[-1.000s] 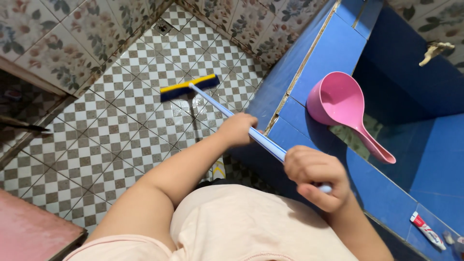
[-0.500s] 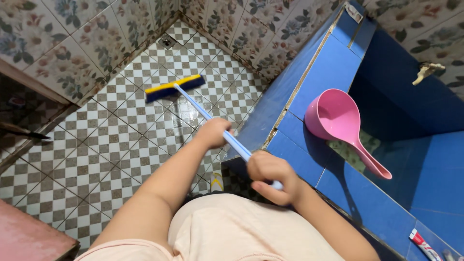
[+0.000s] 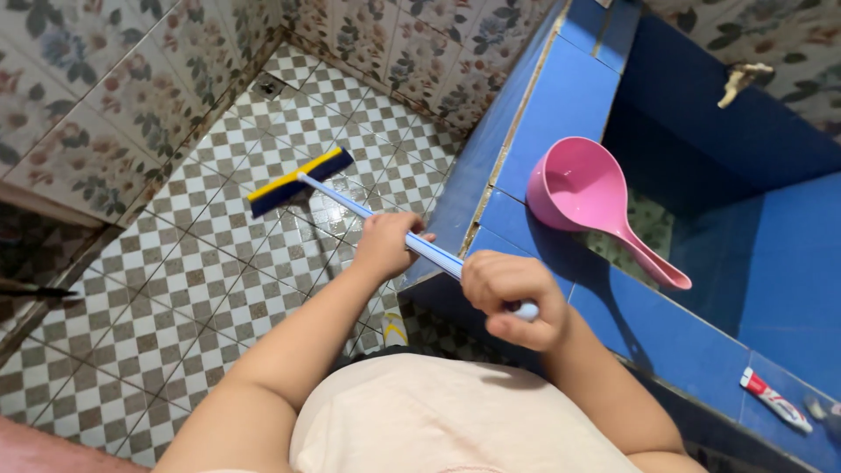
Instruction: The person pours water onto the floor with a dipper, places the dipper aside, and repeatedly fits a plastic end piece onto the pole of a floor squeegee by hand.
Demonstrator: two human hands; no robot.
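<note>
Resting on the blue tiled ledge (image 3: 561, 105) at about 2 o'clock from the hands, a pink plastic dipper (image 3: 578, 188) lies with its empty bowl facing up and its long handle pointing toward 4 o'clock, over the edge of the blue water basin (image 3: 753, 228); whether the basin holds water cannot be told. A pale tap (image 3: 740, 81) projects from the wall at 1 o'clock, and a small red-and-white tube (image 3: 775, 400) lies on the ledge at 4 o'clock. Checked brown-and-white floor tiles (image 3: 175, 289) meet floral wall tiles (image 3: 96, 105), with a floor drain (image 3: 267, 85) in the corner at 11 o'clock. The floor brush (image 3: 298, 181) has a blue head with a yellow strip and a pale blue-and-white handle; its head sits on the floor at 10 o'clock. Left hand (image 3: 385, 245) is curled closed around the mid-handle; right hand (image 3: 508, 298) is clenched tight around the handle's upper end.
</note>
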